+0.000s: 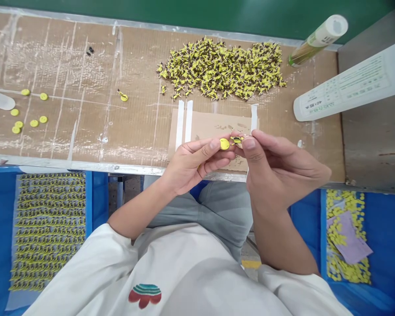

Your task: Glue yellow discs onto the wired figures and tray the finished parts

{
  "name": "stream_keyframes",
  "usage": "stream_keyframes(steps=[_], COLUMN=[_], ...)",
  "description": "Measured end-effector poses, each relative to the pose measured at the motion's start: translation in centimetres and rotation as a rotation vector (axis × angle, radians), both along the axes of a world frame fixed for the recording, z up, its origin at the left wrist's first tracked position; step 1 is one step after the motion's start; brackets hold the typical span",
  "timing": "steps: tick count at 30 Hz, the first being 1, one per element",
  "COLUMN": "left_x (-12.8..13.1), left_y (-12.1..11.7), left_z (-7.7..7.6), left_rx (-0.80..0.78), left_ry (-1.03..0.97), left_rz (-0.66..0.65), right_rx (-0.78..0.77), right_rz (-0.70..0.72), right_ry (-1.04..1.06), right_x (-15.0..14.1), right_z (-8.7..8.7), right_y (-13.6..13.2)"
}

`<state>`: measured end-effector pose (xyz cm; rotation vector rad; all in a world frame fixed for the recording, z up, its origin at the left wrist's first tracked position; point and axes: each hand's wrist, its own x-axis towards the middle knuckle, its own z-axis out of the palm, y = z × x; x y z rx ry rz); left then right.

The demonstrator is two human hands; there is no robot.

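Over the front of the cardboard-covered bench [134, 136], my left hand [197, 163] pinches a round yellow disc [224, 144] between thumb and fingers. Just to its right, my right hand [273, 164] grips a small yellow-and-black figure [237, 140]. Disc and figure are very close; whether they touch I cannot tell. Behind my hands lies a taped cardboard sheet [213, 123] with dark stains. A big pile of similar yellow-and-black figures [224, 68] spreads beyond it.
Several yellow discs [34, 123] lie at the left, near a disc with a figure [123, 96]. A white bottle [349, 83] and a clear tube of thin sticks [317, 39] stand at the right. Blue bins hold rows of figures [49, 228] and loose yellow discs [337, 232].
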<state>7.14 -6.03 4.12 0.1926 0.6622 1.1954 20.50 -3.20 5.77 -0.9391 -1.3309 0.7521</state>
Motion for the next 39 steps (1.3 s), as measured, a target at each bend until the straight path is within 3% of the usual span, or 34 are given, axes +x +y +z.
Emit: stream_keyframes(steps=[28, 39], left_x=[0.5, 0.6], left_y=[0.3, 0.2], left_z=[0.1, 0.1], left_rx=[0.004, 0.012], left_ry=[0.069, 0.092], left_rz=[0.051, 0.072], right_rx=[0.08, 0.161], right_rz=[0.026, 0.099], right_ry=[-0.162, -0.238], right_x=[0.6, 1.3], right_z=[-0.1, 0.2], right_y=[0.1, 0.5])
